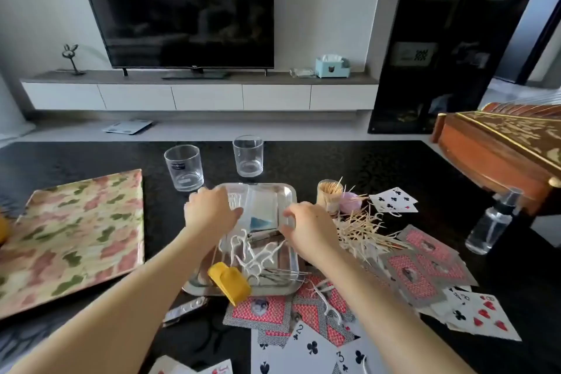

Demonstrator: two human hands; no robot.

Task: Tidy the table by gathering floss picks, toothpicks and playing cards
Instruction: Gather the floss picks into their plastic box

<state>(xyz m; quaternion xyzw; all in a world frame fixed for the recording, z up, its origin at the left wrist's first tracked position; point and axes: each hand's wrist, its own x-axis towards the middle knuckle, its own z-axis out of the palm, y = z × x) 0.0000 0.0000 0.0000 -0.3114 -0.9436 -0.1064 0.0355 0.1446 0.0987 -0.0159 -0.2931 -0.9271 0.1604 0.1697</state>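
Both my left hand [209,211] and right hand [309,222] over the tray [292,193], fingers [287,215] pinching a clear packet [261,206], floss picks [252,252] in tray, toothpicks [361,231] heaped beside, playing cards [422,270] strewn on desk [334,161]

Floss picks [253,255] in tray [290,191], toothpicks [361,229] right, cards [306,313] in front
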